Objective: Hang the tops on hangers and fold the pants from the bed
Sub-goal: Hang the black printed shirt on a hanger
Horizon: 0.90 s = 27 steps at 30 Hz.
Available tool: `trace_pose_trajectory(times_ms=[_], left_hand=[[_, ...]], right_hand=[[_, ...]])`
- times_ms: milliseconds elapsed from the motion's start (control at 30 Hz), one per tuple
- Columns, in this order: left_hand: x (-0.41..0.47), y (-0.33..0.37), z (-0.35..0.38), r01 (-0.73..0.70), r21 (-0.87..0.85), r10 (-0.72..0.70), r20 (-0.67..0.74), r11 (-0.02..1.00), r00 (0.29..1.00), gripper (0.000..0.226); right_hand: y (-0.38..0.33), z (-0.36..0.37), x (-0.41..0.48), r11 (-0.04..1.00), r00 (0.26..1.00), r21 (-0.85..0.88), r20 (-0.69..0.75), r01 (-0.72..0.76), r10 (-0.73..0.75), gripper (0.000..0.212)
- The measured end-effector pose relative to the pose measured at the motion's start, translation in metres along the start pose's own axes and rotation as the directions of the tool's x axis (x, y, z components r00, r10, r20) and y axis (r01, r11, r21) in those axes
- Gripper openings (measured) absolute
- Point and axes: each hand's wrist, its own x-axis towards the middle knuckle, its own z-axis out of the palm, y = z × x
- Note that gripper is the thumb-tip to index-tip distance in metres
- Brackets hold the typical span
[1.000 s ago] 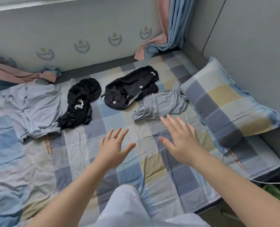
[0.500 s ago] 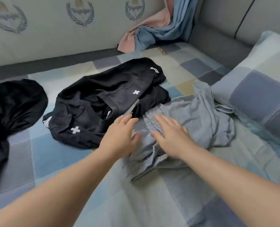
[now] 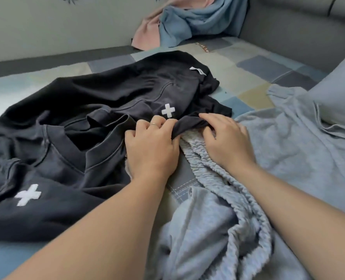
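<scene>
A crumpled black cotton top with 2 white cross patches (image 3: 86, 110) lies on the checked blue-and-cream bedsheet (image 3: 254, 77). Its near hem overlaps the grey knit pants with a gathered elastic waistband (image 3: 288, 158). The left hand (image 3: 151, 147) pinches that hem in curled fingers. Just beside it, the right hand (image 3: 227, 141) grips the same hem with bent fingers, over the waistband.
</scene>
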Motion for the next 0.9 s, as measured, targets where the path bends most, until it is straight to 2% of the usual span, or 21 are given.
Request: trace_pose_trajectory(times_ms=[133,233,333,433,500,567,767,900], left_hand=[[0.001,0.003,-0.005,0.006,0.023,-0.008,0.073,1.0,0.997,0.028],[-0.007,0.008,-0.023,0.026,0.007,-0.027,0.254,1.0,0.967,0.027],[-0.016,0.01,-0.063,0.104,-0.067,-0.059,0.48,0.992,0.875,0.03],[-0.049,0.01,-0.114,0.132,-0.049,-0.077,0.594,0.99,0.801,0.033],[-0.082,0.011,-0.151,0.058,-0.016,-0.039,0.562,0.998,0.826,0.037],[-0.111,0.013,-0.193,0.071,-0.038,-0.043,0.484,0.997,0.874,0.028],[-0.169,0.038,-0.34,0.356,-0.154,-0.272,0.397,0.922,0.877,0.016],[-0.203,0.082,-0.431,0.48,-0.187,-0.377,0.406,0.857,0.832,0.018]], right_hand=[[-0.004,-0.001,-0.001,1.0,1.0,-0.019,0.006,0.016,-0.016,0.041],[-0.018,-0.015,0.0,0.995,0.972,-0.074,0.22,-0.065,0.079,0.038],[-0.038,-0.049,-0.007,0.984,0.901,-0.121,0.401,-0.128,0.167,0.033],[-0.057,-0.093,-0.046,0.978,0.87,-0.16,0.452,-0.136,0.196,0.037],[-0.072,-0.126,-0.082,0.98,0.876,-0.152,0.447,-0.128,0.184,0.039],[-0.093,-0.162,-0.11,0.99,0.893,-0.094,0.427,-0.109,0.139,0.041],[-0.15,-0.283,-0.174,0.997,0.907,0.07,0.42,-0.023,-0.008,0.031],[-0.17,-0.373,-0.218,0.918,0.899,0.336,0.434,-0.211,0.048,0.016]])
